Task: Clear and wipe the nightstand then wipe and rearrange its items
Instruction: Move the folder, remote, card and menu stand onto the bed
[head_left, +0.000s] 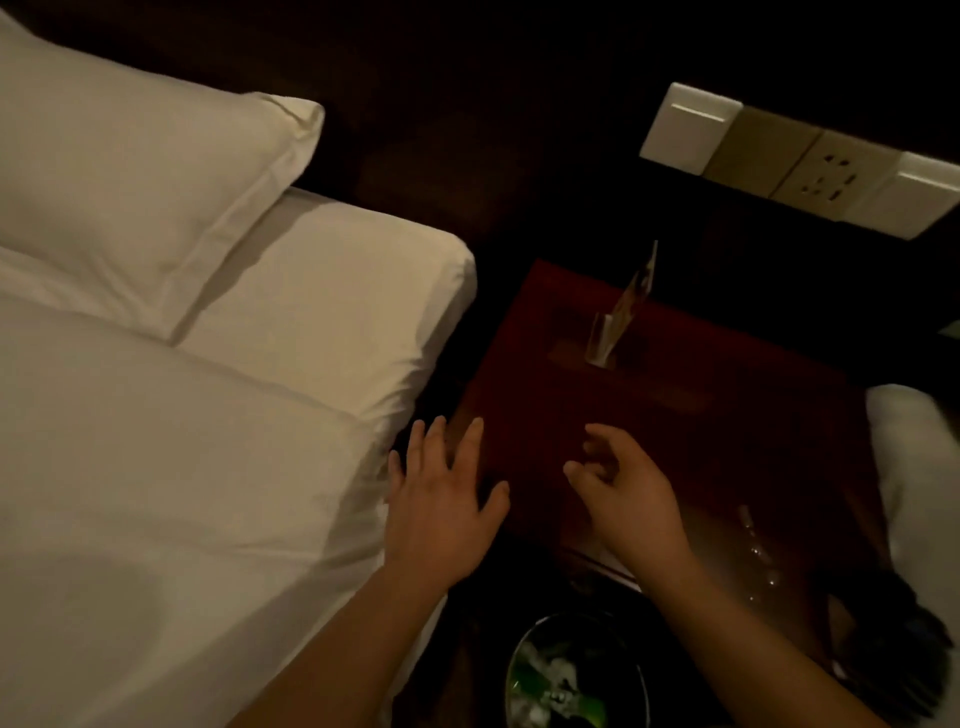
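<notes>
A dark red-brown nightstand stands between two beds in dim light. A clear stand with a card sits upright near its back. My left hand hovers with fingers spread over the nightstand's front left corner, holding nothing. Over the front middle of the top, my right hand hangs with loosely curled fingers and is empty too. Faint shiny spots show on the front right of the top; I cannot make out what they are.
A bed with white sheets and a pillow fills the left. A second white bed edge lies at the right. A switch and socket panel sits on the dark wall. A bin with rubbish stands below the nightstand.
</notes>
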